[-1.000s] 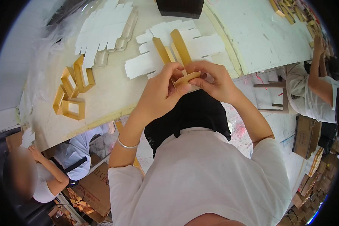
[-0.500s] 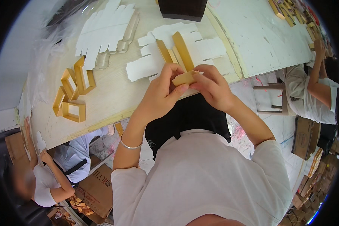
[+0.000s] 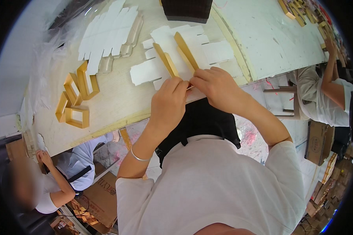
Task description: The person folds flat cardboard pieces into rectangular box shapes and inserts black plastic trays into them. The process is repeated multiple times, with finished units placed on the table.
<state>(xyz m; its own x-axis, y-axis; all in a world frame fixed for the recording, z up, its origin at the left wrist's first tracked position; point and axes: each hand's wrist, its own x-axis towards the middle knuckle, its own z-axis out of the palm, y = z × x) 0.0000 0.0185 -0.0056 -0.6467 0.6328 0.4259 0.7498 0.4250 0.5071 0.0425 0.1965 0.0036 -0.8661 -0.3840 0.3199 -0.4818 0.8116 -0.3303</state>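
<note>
A gold cardboard strip [image 3: 187, 54], folded into upright walls, stands over a stack of flat white cardboard blanks [image 3: 144, 73] at the table's front edge. Its two long walls point away from me, and my fingers cover the near end. My left hand [image 3: 170, 102] is closed on the left wall's near end. Pinching the near end of the right wall is my right hand [image 3: 219, 88]. The fingertips of both hands almost meet, and a thin pale edge shows between them.
Several finished gold cardboard frames [image 3: 85, 122] lie to the left. Beyond them sits another pile of white blanks [image 3: 106, 33]. A black box [image 3: 187, 11] stands at the back. One co-worker [image 3: 53, 176] is at lower left, another [image 3: 331, 94] at right beside a stool [image 3: 280, 91].
The near gold flap that stood up between my hands is now down and covered. Both hands have turned knuckles-up, with fingertips closer together. The left co-worker's hands have come together.
</note>
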